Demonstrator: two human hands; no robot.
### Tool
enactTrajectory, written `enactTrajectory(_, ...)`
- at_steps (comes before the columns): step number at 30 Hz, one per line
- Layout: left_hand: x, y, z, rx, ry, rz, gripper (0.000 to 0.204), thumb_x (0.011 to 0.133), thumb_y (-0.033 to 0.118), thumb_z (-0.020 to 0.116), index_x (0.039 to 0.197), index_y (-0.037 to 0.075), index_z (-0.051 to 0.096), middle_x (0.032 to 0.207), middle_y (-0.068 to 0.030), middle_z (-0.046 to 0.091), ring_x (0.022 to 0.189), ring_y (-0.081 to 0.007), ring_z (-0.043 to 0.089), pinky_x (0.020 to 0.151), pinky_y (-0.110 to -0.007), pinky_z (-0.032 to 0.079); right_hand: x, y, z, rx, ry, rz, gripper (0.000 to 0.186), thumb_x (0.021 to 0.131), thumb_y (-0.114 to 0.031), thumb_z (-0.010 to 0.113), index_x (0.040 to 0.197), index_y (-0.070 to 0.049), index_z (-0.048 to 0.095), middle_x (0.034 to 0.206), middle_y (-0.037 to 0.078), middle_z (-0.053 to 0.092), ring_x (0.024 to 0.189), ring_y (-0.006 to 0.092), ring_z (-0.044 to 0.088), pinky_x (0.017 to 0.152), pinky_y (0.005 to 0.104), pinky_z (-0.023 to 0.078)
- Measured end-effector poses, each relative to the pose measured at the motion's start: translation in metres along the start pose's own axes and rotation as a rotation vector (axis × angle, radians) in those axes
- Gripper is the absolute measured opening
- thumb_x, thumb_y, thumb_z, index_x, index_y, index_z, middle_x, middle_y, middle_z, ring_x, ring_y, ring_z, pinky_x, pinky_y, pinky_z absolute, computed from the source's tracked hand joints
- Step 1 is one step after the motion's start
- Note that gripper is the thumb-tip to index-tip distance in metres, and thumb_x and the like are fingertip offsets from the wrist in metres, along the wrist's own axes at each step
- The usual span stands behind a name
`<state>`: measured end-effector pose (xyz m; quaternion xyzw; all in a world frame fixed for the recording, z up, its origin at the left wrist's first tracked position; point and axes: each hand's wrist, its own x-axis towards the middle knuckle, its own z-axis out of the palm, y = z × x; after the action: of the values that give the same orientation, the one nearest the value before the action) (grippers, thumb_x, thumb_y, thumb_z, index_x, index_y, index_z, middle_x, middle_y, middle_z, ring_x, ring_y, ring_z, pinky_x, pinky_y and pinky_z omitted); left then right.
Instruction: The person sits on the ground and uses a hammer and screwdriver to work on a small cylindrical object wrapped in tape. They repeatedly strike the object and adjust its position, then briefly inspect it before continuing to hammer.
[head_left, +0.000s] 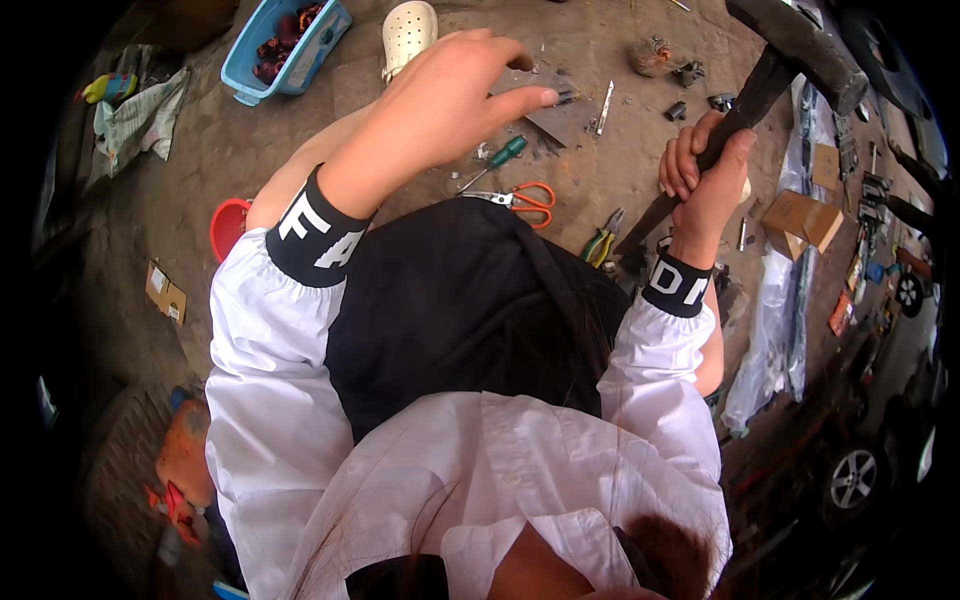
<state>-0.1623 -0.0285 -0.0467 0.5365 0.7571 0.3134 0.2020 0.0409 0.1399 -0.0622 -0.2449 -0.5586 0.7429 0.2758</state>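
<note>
A: What sort of place is it?

B: A bare dirt floor [250, 150], brown and littered with tools, seen from above a person in a white jacket with black cuffs.

A: And the fingers?

B: The right hand [703, 165] is closed tight round the dark wooden handle of a heavy black-headed hammer [800, 40], which is raised at the upper right, its head tilted above the ground. The left hand [450, 95] holds nothing; its fingers are loosely spread, the forefinger stretched toward a flat grey metal plate [550, 115] on the ground.

A: What lies around them?

B: Just below the left hand, a green-handled screwdriver [497, 160] and orange-handled scissors [525, 198]; nearer the right wrist, green-and-yellow-handled pliers [600, 243]. The black lap garment hides the ground beneath. A white perforated clog [408, 35] lies above the left hand, and a brown cardboard box [803, 218] sits right of the hammer hand.

A: Any containers?

B: A light blue plastic basket [285, 45] at the upper left holds dark reddish pieces; what they are cannot be told. A red plastic bowl [229, 225] peeks beside the left elbow, its contents hidden.
</note>
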Motion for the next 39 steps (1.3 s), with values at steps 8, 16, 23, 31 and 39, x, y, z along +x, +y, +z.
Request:
enactTrajectory(8, 0.015, 0.053, 0.048, -1.205, -0.211, -0.166, 0.039, 0.093, 0.026, 0.059, 0.122, 0.000, 0.053, 0.112, -0.0096, 0.064, 0.105, -0.0149, 0.057, 0.091, -0.029, 0.045, -0.041, 0.031, 0.052, 0.216, -0.208, 0.170, 0.052, 0.099, -0.052, 0.032, 0.080, -0.005, 0.044, 0.048, -0.001, 0.035, 0.035, 0.0066, 0.029, 0.034, 0.0224, 0.025)
enactTrajectory(16, 0.024, 0.043, 0.069, -1.116, -0.158, -0.065, 0.038, 0.093, 0.025, 0.060, 0.121, 0.000, 0.052, 0.116, -0.0113, 0.063, 0.115, -0.0186, 0.055, 0.098, -0.031, 0.042, -0.071, 0.053, 0.056, 0.086, -0.013, 0.248, 0.046, 0.101, -0.045, 0.036, 0.080, -0.005, 0.045, 0.052, 0.000, 0.038, 0.040, 0.0070, 0.034, 0.038, 0.0226, 0.027)
enactTrajectory(23, 0.030, 0.018, 0.060, -0.306, 0.026, -0.045, 0.049, 0.088, 0.032, 0.065, 0.126, 0.003, 0.053, 0.123, -0.0135, 0.058, 0.114, -0.0240, 0.055, 0.097, -0.036, 0.043, -0.053, 0.059, -0.001, -0.234, 0.220, 0.117, 0.055, 0.100, -0.052, 0.031, 0.075, -0.005, 0.046, 0.052, -0.001, 0.040, 0.041, 0.0072, 0.037, 0.038, 0.0223, 0.027)
enactTrajectory(31, 0.009, 0.024, -0.023, -0.750, 0.415, -0.302, 0.028, 0.088, 0.008, 0.058, 0.114, 0.001, 0.056, 0.101, -0.0054, 0.058, 0.094, -0.0133, 0.054, 0.083, -0.031, 0.047, -0.013, 0.037, -0.023, -0.372, 0.282, -0.326, 0.062, 0.095, -0.062, 0.033, 0.071, -0.005, 0.040, 0.054, 0.000, 0.039, 0.042, 0.0083, 0.038, 0.039, 0.0212, 0.028)
enactTrajectory(39, -0.022, 0.023, -0.029, -0.539, 0.447, -0.341, 0.031, 0.092, 0.017, 0.057, 0.118, 0.001, 0.061, 0.120, -0.0062, 0.060, 0.116, -0.0151, 0.050, 0.103, -0.029, 0.031, -0.048, 0.258, -0.064, -1.106, 0.293, 0.320, 0.056, 0.096, -0.047, 0.045, 0.086, 0.005, 0.064, 0.075, 0.030, 0.061, 0.074, 0.0482, 0.060, 0.066, 0.0525, 0.045)
